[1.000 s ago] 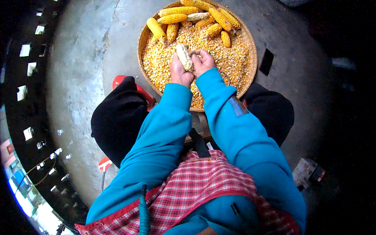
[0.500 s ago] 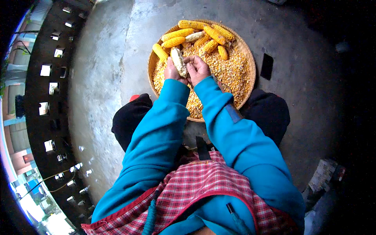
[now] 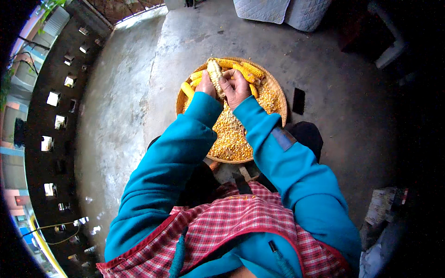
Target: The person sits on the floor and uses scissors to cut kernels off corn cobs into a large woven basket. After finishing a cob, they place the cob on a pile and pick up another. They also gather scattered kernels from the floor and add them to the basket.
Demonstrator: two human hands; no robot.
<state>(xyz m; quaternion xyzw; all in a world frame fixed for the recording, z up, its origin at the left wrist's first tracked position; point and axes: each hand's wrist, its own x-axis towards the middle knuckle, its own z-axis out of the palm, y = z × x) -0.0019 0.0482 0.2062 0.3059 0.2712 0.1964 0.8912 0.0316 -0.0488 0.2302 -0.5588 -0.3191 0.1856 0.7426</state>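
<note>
A pale, cream-coloured corn cob (image 3: 214,73) is held upright between my hands, over a wide round woven basket (image 3: 281,104). My left hand (image 3: 205,87) grips the cob from its left side, its fingers mostly hidden. My right hand (image 3: 234,88) is closed against the cob's right side, thumb pressing on it with the other fingers curled. Beneath them the basket holds loose yellow and whitish kernels (image 3: 229,141), and several yellow cobs (image 3: 249,68) lie piled along its far side, partly covered by my hands and the held cob.
A dark flat rectangle (image 3: 298,101) lies on the concrete floor (image 3: 125,92), right of the basket. Pale quilted pads (image 3: 259,9) stand at the far back. A dark perforated wall (image 3: 46,116) curves along the left. Stacked items (image 3: 380,206) sit at the lower right, in shadow.
The view has swung up, showing more floor and the pads at the back; the basket appears smaller. My hands keep hold of the pale cob, which now covers some yellow cobs.
</note>
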